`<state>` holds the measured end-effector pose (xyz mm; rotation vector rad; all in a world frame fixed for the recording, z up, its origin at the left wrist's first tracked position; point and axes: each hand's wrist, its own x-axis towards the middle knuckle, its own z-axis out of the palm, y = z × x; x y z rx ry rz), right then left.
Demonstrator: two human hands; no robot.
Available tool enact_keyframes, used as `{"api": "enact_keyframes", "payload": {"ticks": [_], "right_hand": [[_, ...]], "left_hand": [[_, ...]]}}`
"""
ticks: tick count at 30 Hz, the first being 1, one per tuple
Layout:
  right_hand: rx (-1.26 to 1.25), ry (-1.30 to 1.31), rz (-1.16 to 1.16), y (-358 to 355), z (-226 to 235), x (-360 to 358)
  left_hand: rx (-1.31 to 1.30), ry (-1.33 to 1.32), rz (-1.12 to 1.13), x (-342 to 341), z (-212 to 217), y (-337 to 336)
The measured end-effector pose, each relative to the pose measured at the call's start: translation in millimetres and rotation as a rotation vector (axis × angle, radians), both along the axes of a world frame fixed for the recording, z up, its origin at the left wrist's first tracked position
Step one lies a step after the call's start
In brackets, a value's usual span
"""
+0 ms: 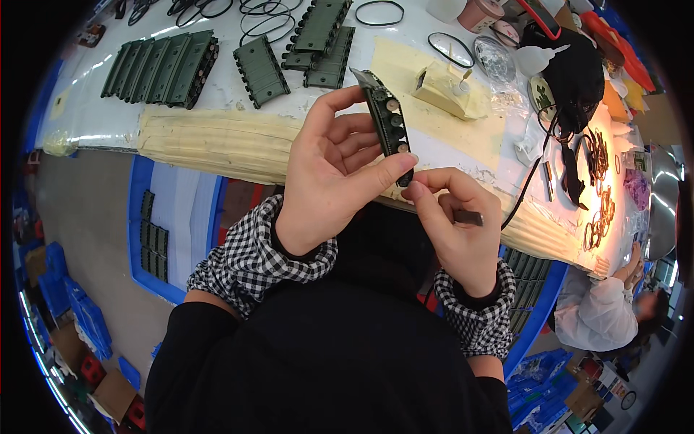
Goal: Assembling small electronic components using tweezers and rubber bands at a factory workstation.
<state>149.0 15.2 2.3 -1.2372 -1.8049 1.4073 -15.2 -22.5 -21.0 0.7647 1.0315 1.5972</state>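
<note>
Left hand [325, 163]: grips one green wheeled part [391, 119]; right hand [459, 228]: holds one rod [470, 218], apparently.

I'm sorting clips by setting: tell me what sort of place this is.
Probably an assembly workshop: similar green pieces lie on the table, blue crates hold more, and another person is nearby.

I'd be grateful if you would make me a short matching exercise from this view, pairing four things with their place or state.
Column one:
1. wheeled green part
2. checked cuffs
3. squeeze bottle
4. dark stick

Column two:
A. tucked in the right hand
B. white, beside the black bag
C. gripped by the left hand
D. black and white, around both wrists

Pairs: 1-C, 2-D, 3-B, 4-A
</note>
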Motion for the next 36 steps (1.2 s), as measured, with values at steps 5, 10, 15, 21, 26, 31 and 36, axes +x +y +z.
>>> {"api": "enact_keyframes", "payload": {"ticks": [5, 10, 15, 21, 26, 31, 36], "right_hand": [[0.183, -0.104, 0.030, 1.0, 3.9, -4.3], [0.163, -0.099, 0.046, 3.4, 6.5, -2.0], [0.325, -0.152, 0.007, -1.8, 1.4, -6.1], [0.293, -0.163, 0.003, -5.9, 2.7, -4.4], [-0.195, 0.176, 0.007, -3.5, 4.1, 4.0], [-0.397, 0.340, 0.012, 0.2, 3.8, 5.5], [-0.526, 0.348, 0.076, 5.0, 1.8, 9.8]], "left_hand": [[0.062, 0.125, 0.055, 7.7, -3.7, -3.2], [0.044, 0.108, 0.031, 8.6, -2.7, -5.9], [0.061, 0.077, 0.099, 12.2, -8.6, -5.0], [0.080, -0.069, 0.110, 16.0, -10.1, -4.1], [-0.030, -0.148, 0.019, 7.4, -8.0, -2.7], [-0.056, -0.129, -0.046, 5.1, -5.9, -4.2], [-0.088, -0.174, -0.070, 6.1, -7.8, -5.6]]}}
